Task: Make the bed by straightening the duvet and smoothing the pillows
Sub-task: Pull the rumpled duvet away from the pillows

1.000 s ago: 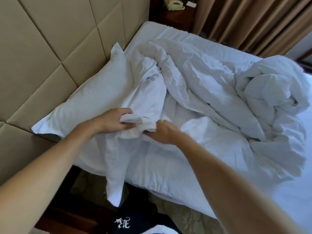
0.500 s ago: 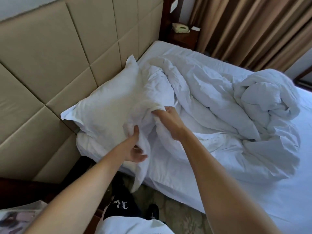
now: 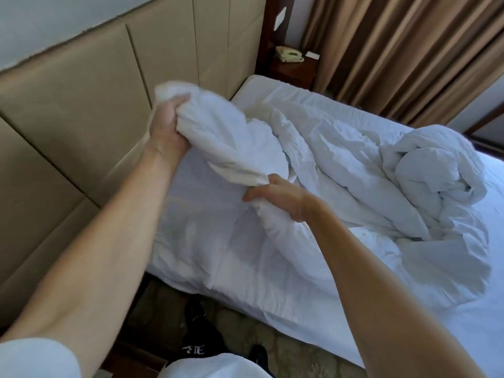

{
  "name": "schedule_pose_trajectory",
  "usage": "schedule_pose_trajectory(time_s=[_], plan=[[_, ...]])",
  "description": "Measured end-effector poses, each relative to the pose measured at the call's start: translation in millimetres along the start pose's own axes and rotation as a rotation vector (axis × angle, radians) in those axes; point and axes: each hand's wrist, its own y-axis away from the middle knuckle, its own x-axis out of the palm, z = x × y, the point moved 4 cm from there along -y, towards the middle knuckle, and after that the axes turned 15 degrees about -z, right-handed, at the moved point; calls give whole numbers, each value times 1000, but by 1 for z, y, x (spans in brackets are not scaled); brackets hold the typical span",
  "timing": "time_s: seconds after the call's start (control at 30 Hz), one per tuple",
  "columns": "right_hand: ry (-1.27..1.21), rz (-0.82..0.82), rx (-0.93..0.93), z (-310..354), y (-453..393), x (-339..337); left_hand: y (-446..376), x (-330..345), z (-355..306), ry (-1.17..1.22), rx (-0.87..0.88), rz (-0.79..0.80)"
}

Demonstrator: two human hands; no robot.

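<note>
Fingers of the left hand (image 3: 166, 126) curl around one bunched end of the pillow (image 3: 226, 140), holding it raised beside the headboard (image 3: 81, 110). Fingers of the right hand (image 3: 281, 197) grip white fabric at the pillow's lower edge, where it meets the duvet (image 3: 381, 186), which lies crumpled across the mattress (image 3: 477, 323). Risk: the right hand may hold duvet cloth together with the pillow, so a further lift would likely drag the duvet off-line. White lettering on dark fabric (image 3: 193, 350) near the floor is not legible.
</note>
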Motion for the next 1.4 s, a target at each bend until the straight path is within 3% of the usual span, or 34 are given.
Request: schedule_pose_trajectory(time_s=[0.1,0.2,0.27,0.37,0.47,0.57,0.67,1.0,1.2,1.4], plan=[[142,116,8,4,-16,34,17,6,-58,-33,194,-44],[282,224,-64,7,-17,65,26,-71,-56,-94,290,-215],[480,305,-150,0,-13,77,31,-150,-23,-162,173,-453],[706,478,-257,-20,-3,87,66,-216,35,-328,9,-780],[820,598,-285,-38,3,87,92,-252,73,-605,-101,-929],[696,562,-257,-50,-4,79,106,-256,87,-794,-213,-852],[590,449,-297,-49,-10,65,114,-230,83,-910,-150,-818],[697,377,-306,-63,-46,20,85,-155,102,-1153,-53,-529],[686,279,-264,-57,-115,8,23,-132,104,-1262,-31,-397],[575,56,-214,-34,-226,-2,-92,-87,98,-1348,42,-266]])
